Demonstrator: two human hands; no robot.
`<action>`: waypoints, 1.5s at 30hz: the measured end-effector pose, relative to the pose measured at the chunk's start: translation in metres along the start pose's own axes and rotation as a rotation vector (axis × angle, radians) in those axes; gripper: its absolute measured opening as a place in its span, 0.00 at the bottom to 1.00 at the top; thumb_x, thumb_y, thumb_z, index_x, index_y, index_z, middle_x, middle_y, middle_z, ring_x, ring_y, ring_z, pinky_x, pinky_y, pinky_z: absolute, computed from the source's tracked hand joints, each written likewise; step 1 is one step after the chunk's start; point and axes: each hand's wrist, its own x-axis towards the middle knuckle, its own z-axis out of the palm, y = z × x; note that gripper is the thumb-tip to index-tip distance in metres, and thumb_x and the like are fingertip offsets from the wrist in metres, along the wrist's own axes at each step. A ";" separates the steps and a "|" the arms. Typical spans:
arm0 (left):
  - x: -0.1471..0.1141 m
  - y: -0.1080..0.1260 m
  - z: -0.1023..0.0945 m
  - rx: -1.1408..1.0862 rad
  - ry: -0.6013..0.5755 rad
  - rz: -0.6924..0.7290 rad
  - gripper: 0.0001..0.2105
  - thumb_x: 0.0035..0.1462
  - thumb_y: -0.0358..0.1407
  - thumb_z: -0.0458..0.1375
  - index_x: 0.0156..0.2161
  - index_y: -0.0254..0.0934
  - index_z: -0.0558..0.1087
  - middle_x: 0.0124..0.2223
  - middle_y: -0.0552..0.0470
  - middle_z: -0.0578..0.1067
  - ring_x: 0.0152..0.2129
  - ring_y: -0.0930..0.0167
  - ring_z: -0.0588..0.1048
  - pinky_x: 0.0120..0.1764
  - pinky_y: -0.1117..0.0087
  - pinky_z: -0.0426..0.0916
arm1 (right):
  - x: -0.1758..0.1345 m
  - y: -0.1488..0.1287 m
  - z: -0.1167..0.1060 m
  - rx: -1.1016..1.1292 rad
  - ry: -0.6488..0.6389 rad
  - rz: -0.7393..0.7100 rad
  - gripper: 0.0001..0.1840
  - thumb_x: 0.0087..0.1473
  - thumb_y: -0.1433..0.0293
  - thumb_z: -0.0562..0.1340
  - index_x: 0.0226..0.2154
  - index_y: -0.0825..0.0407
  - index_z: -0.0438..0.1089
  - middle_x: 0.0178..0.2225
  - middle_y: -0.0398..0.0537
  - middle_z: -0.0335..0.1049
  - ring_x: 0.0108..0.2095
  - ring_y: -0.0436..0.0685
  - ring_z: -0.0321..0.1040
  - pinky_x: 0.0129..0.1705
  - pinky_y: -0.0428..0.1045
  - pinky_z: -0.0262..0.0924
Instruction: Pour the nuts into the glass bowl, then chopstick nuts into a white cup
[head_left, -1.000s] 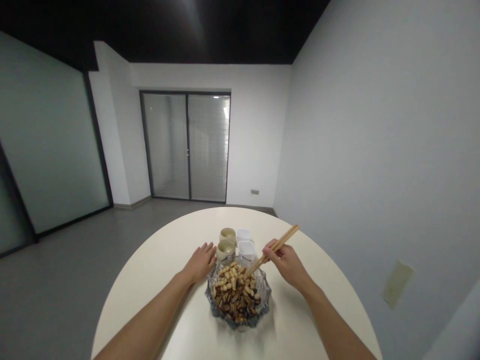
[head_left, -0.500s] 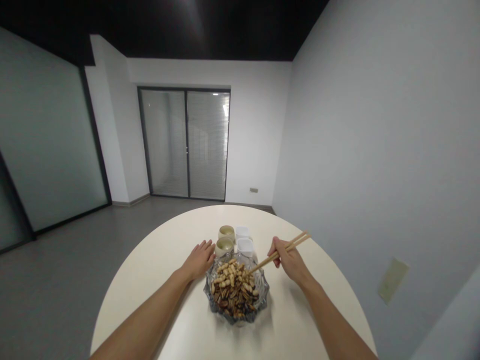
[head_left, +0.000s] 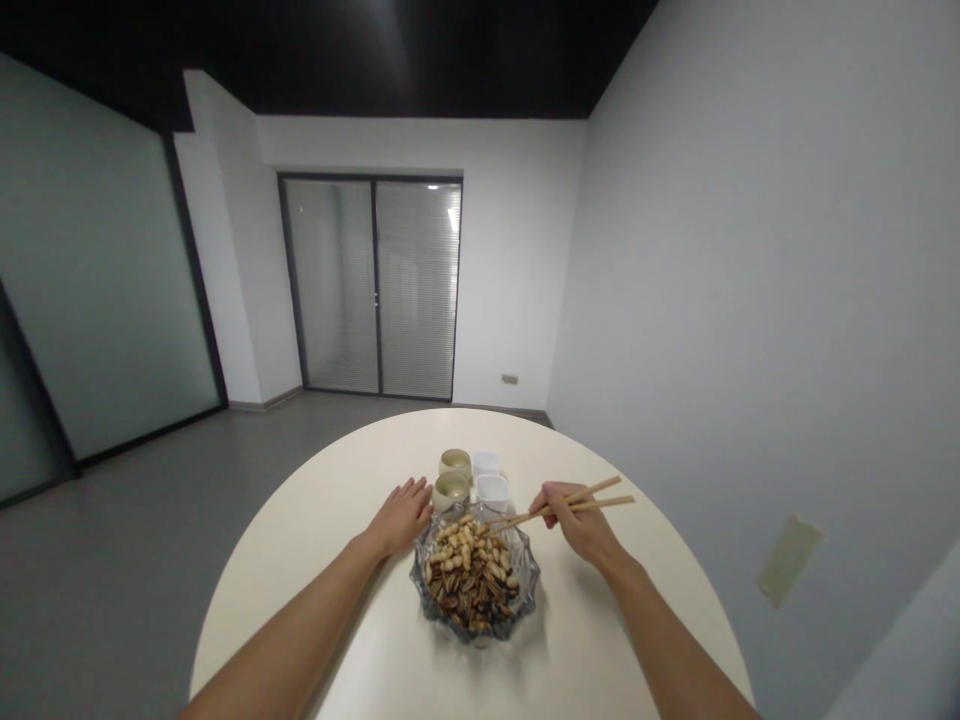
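Note:
A scalloped glass bowl (head_left: 529, 590) stands on the table before me, heaped with peanuts in their shells (head_left: 466, 545) and darker brown nuts or seeds (head_left: 471, 590). My right hand (head_left: 562, 510), to the right of the bowl, grips a pair of wooden chopsticks (head_left: 600, 497). Their tips reach over the far part of the heap, at the peanuts; whether they pinch one is too small to tell. My left hand (head_left: 405, 512) lies flat on the table, fingers stretched, close against the bowl's left side and the nearer greenish cup (head_left: 451, 490).
Behind the bowl stand a second greenish cup (head_left: 455, 462) and two white square containers (head_left: 492, 490), grouped tightly in two rows. All rest on a round cream table (head_left: 300, 540). A white wall (head_left: 750, 300) rises to the right; glass doors (head_left: 375, 290) are at the back.
The chopstick tips have shifted toward the far side of the heap, and their rear ends have spread apart and dropped slightly. My left hand has stayed in place.

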 end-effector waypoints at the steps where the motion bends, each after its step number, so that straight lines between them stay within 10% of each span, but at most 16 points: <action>1: 0.000 0.000 0.000 0.003 -0.003 0.000 0.26 0.74 0.40 0.45 0.72 0.36 0.61 0.75 0.41 0.56 0.73 0.54 0.53 0.71 0.50 0.51 | 0.000 0.000 0.000 0.000 0.002 0.004 0.41 0.64 0.38 0.55 0.23 0.53 0.80 0.15 0.47 0.67 0.18 0.52 0.63 0.21 0.46 0.56; 45: 0.001 -0.002 0.002 -0.038 0.014 0.005 0.25 0.74 0.41 0.46 0.71 0.38 0.62 0.75 0.41 0.57 0.72 0.54 0.53 0.70 0.49 0.51 | 0.008 0.020 0.007 0.088 0.454 0.109 0.41 0.57 0.32 0.57 0.24 0.53 0.79 0.14 0.47 0.68 0.17 0.54 0.66 0.20 0.48 0.63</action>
